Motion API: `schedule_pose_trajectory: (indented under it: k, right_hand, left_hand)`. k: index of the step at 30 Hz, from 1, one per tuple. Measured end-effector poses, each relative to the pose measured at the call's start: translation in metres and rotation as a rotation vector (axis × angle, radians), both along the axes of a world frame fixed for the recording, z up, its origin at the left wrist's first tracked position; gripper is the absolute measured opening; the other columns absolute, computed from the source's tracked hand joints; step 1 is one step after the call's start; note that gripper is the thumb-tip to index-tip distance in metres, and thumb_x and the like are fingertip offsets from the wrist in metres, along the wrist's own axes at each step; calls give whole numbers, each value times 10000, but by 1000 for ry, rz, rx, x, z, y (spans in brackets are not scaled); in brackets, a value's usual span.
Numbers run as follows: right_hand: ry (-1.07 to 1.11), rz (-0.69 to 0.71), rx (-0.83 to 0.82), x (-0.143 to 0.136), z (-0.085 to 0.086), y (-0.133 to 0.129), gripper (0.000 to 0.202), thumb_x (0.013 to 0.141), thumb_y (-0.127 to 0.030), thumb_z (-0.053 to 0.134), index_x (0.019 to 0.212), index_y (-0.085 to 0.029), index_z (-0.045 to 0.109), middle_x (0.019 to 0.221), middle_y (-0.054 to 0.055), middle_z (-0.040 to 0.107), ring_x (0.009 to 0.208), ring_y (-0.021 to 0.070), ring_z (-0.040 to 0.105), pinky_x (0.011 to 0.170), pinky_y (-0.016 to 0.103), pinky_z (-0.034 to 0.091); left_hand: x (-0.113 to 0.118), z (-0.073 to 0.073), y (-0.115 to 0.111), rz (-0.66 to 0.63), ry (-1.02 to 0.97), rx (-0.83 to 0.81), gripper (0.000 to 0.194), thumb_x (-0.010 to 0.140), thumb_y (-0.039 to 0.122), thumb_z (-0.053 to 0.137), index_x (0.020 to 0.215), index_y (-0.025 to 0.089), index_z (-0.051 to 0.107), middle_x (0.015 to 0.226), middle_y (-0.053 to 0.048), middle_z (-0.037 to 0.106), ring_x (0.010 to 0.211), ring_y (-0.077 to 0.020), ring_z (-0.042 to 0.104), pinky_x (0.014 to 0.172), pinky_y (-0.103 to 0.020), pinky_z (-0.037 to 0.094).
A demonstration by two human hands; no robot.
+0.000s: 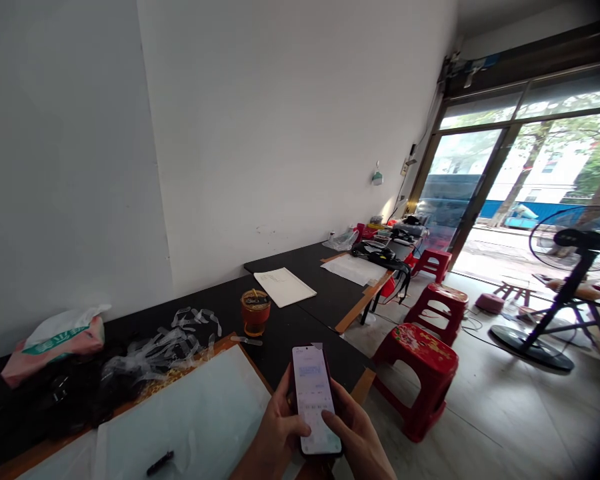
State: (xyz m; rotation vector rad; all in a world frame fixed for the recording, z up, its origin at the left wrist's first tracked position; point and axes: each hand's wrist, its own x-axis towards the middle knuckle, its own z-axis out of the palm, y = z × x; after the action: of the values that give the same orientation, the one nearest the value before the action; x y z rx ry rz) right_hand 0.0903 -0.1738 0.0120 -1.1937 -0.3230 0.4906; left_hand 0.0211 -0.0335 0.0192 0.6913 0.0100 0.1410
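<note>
Your one smartphone point(314, 399) stands lengthwise away from you, screen lit and facing up, its top end tipped slightly left toward the bench point(300, 320). Your left hand point(275, 427) wraps its left edge, thumb on the glass; your right hand point(355, 433) cups the right edge, thumb on the lower screen. Three red stools point(420, 373) line the floor to the right.

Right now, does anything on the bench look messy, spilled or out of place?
Nothing spilled. The one untidy spot is a loose heap of clear plastic strips on the black table, beside the cup. Both hands, left hand and right hand, hold a phone.
</note>
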Motion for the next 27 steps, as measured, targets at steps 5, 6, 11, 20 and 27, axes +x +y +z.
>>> schedule_pose_trajectory:
  k: [5,6,11,20,27]
  right_hand:
    - [15,96,107,4,-5,-4,627,663,-221,806,1268,-256,647,1226,102,722,1105,355,659,862,433,526]
    - [22,94,111,4,-6,-4,626,661,-197,790,1267,-253,647,1229,102,720,1107,353,657,860,433,525]
    - [79,49,124,3,-8,-2,622,623,-139,721,1232,-250,667,1208,93,730,1115,354,649,872,450,512]
    - [97,37,111,3,-5,-2,632,612,-119,689,1233,-238,667,1196,97,734,1139,353,634,915,464,495]
    - [71,49,94,3,-3,-4,633,634,-126,672,1255,-248,655,1226,90,724,1166,353,624,932,474,490]
  left_hand:
    - [-1,3,-1,7,15,-9,1205,457,-62,562,1553,207,139,1111,-107,743,1076,-313,642,735,-333,484]
    - [-1,3,-1,9,18,-3,1198,473,-58,576,1554,213,138,1124,-110,740,1087,-318,638,761,-344,487]
    - [-1,2,-2,9,32,51,1151,541,-51,599,1556,251,147,1171,-116,724,1100,-331,635,805,-379,491]
    - [-2,3,1,-1,42,-95,1080,560,-39,503,1553,225,169,1119,-92,725,1145,-288,611,911,-376,468]
    - [-1,2,1,5,53,-87,969,633,-7,520,1534,223,247,1144,-96,717,1132,-290,615,904,-369,466]
